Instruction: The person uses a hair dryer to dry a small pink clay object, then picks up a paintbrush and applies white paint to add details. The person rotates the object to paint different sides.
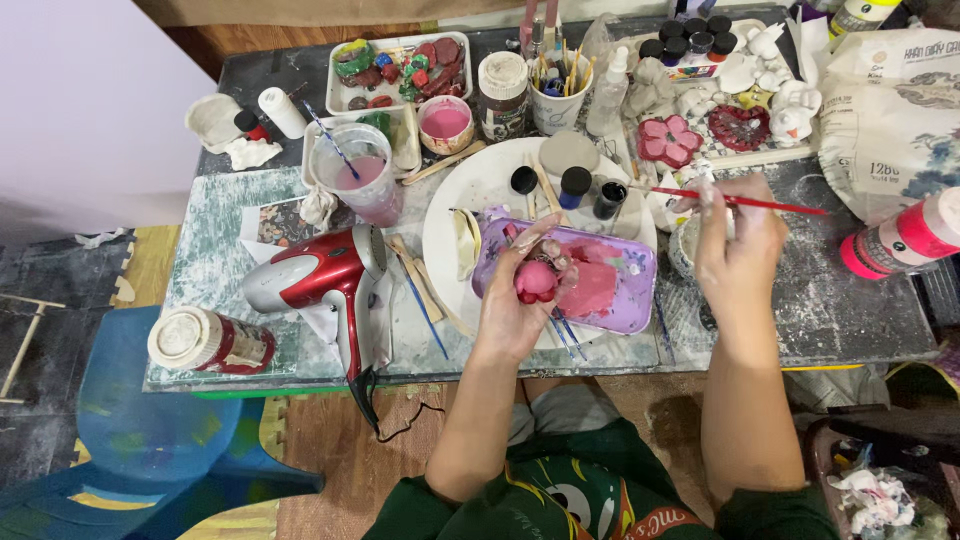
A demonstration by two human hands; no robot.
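My left hand [515, 300] grips a small round figure [535, 281] painted pink, held just above a purple palette tray [625, 290] smeared with pink paint. My right hand [738, 250] holds a thin red-handled paintbrush [740, 201] that lies almost level, its bristle end pointing left toward the white round plate [470, 215]. The right hand hovers over a small white cup [685, 245] that it partly hides. On the plate stand small black-capped paint pots [576, 185].
A red hair dryer [325, 270] lies left of the plate, its cord hanging off the table edge. A plastic cup of pink water [360, 175] stands behind it. Unpainted white figures [770, 75], a jar [210, 342], a pink bottle [900, 240] and a brush cup [560, 95] crowd the table.
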